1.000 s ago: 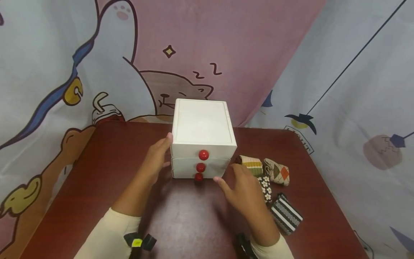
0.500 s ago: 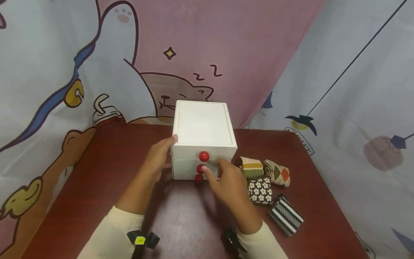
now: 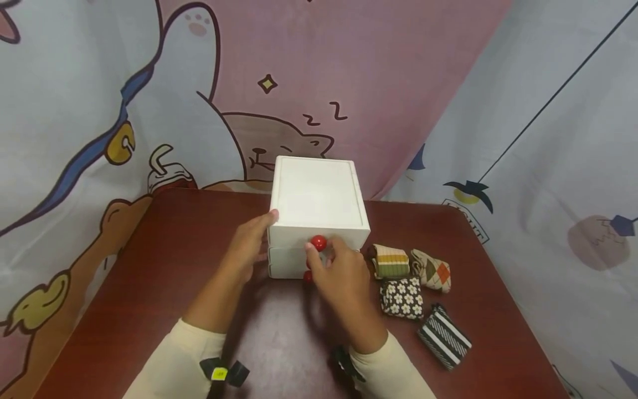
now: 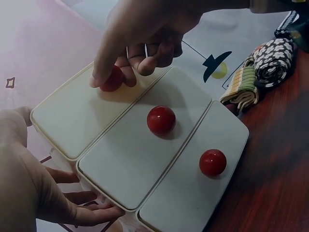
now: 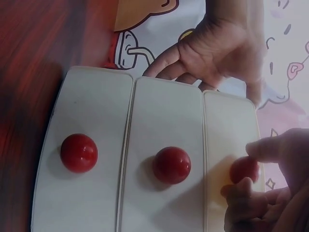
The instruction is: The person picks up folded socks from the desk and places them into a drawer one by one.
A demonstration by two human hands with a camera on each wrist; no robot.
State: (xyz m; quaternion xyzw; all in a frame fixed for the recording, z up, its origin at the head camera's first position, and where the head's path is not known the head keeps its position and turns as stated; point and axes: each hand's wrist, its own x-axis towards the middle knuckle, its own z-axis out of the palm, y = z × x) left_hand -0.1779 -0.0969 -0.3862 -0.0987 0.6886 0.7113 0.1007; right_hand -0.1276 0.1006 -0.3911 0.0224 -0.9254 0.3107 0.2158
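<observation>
A small white box with three drawers (image 3: 319, 191) stands on the table, and each drawer front has a round red knob. My right hand (image 3: 345, 277) pinches the top knob (image 4: 112, 81) between thumb and fingertips. Below it, the middle knob (image 4: 161, 121) and the bottom knob (image 4: 213, 162) are untouched. All three drawer fronts look flush with each other in the wrist views. Against the box's left side lies my left hand (image 3: 244, 246), its fingers extended along the side wall and its thumb at the upper front edge.
Right of the box lie several rolled socks: a striped yellow-green one (image 3: 391, 261), an argyle one (image 3: 432, 270), a black floral one (image 3: 401, 297) and a black-and-white striped one (image 3: 445, 337). A cartoon-printed cloth (image 3: 389, 72) hangs behind the dark red table (image 3: 189, 221).
My right hand has moved left and up from the box's lower right corner to the top knob and now pinches it. The left hand has stayed at the box's left side.
</observation>
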